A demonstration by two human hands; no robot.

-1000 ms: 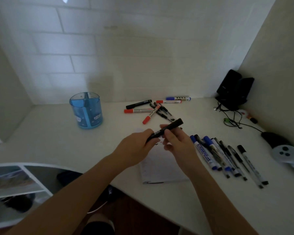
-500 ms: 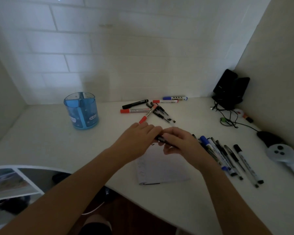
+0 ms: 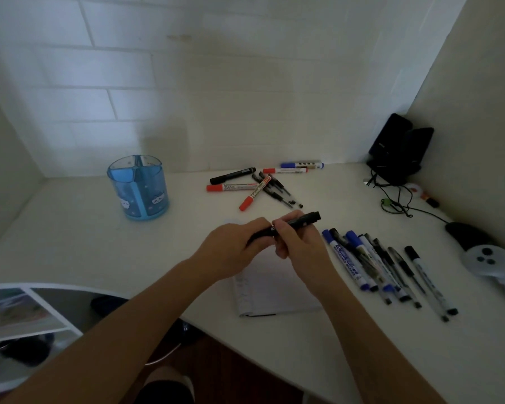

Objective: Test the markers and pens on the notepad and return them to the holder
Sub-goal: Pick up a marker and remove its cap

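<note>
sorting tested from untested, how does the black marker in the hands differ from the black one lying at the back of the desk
The black marker in the hands is held above the notepad, gripped by the left hand and right hand. The black marker at the back lies flat on the desk, untouched. The held one is partly hidden by fingers; the back one shows whole, beside a red-capped marker. Both are black and thick-bodied.

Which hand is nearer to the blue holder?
Left. The left hand grips the black marker right of the blue holder; the right hand grips it further right.
</note>
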